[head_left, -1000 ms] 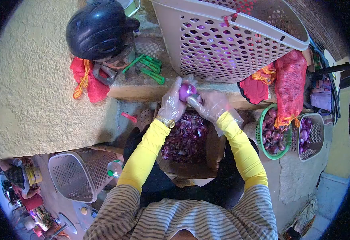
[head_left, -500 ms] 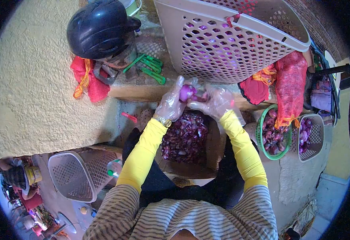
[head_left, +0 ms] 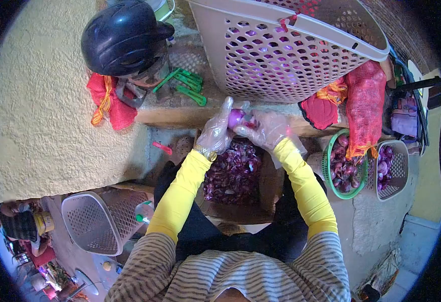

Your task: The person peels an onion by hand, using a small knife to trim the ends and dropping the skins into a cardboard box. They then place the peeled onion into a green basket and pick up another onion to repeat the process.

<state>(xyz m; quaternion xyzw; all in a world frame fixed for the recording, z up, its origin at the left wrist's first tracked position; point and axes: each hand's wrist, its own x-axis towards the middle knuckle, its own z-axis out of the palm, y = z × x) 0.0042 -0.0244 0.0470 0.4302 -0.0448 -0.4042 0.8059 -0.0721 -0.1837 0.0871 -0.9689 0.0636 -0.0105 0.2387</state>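
Observation:
A shiny purple-red onion [head_left: 236,118] is in my left hand [head_left: 217,131], gripped between thumb and fingers. My right hand [head_left: 269,130] is closed right beside it, thumb near the onion's side. A dark reddish scrap shows at its fingertips, too small to make out. Both hands wear clear plastic gloves over yellow sleeves. Below them, between my knees, stands a cardboard box [head_left: 271,189] holding a heap of dark purple onion skins [head_left: 232,176].
A large tilted perforated basket [head_left: 220,65] stands ahead on a ledge. Right are a green basket [head_left: 326,168] of onions, a smaller basket [head_left: 399,189] and a red mesh sack [head_left: 365,95]. Left are a black helmet [head_left: 122,40], green-handled tools [head_left: 188,80] and a basket [head_left: 87,221]. Another person [head_left: 21,224] sits far left.
The right fingers have shifted slightly against the onion, and the reddish scrap at their tips looks different. The left hand still holds the onion. The whole view has shifted a little.

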